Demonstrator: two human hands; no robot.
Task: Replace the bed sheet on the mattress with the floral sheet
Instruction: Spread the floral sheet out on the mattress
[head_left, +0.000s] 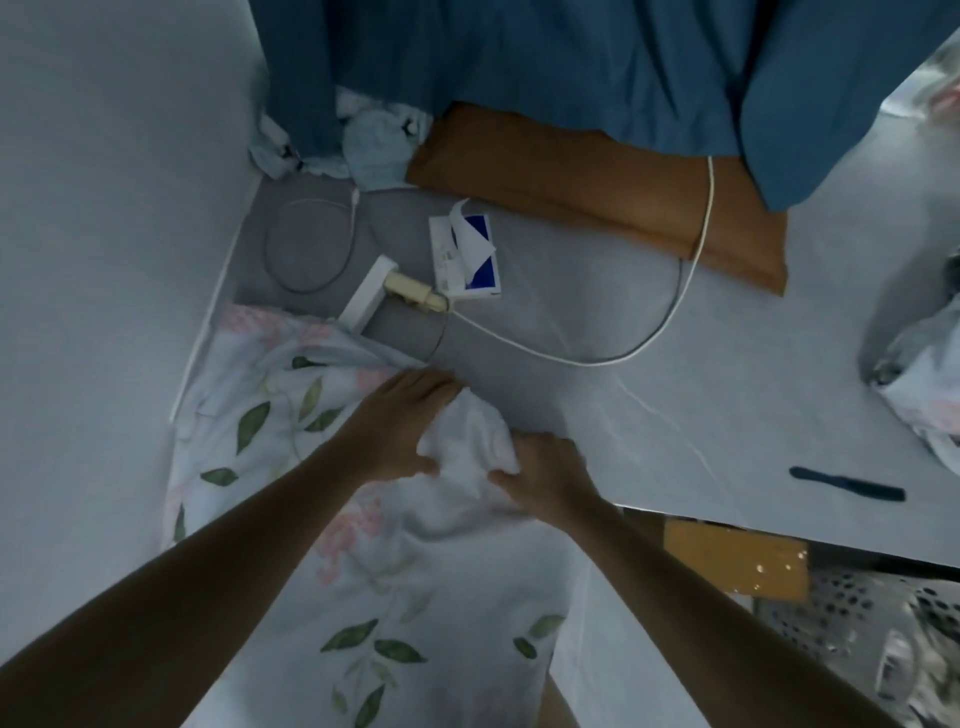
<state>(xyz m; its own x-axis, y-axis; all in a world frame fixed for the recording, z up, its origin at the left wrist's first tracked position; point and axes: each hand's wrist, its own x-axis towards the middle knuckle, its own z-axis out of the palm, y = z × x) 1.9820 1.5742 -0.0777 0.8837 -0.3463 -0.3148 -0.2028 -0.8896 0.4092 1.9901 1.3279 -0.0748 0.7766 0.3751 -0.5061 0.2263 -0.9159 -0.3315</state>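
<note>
Both my left hand (400, 421) and right hand (545, 475) are curled tight around a bunched edge of the soft white leaf-and-pink-flower cotton sheet (363, 571) — half spread over the grey mattress (571, 322). It's light and floppy; best gripped at corners.

Both hands meet at bunched white fold of floral sheet (291, 447) on mattress (597, 332). Left hand (400, 421) grips bunch from left, fingers curled over it; right hand (545, 473) pinches it from right. Sheet lies crumpled along wall (104, 208). Beyond: white power strip (363, 299) with plug, white cable (649, 332) looping over brown pillow (597, 176), blue-and-white box (467, 260), blue curtain (571, 62). Dark blue strip (847, 488) near mattress edge, right.
</note>
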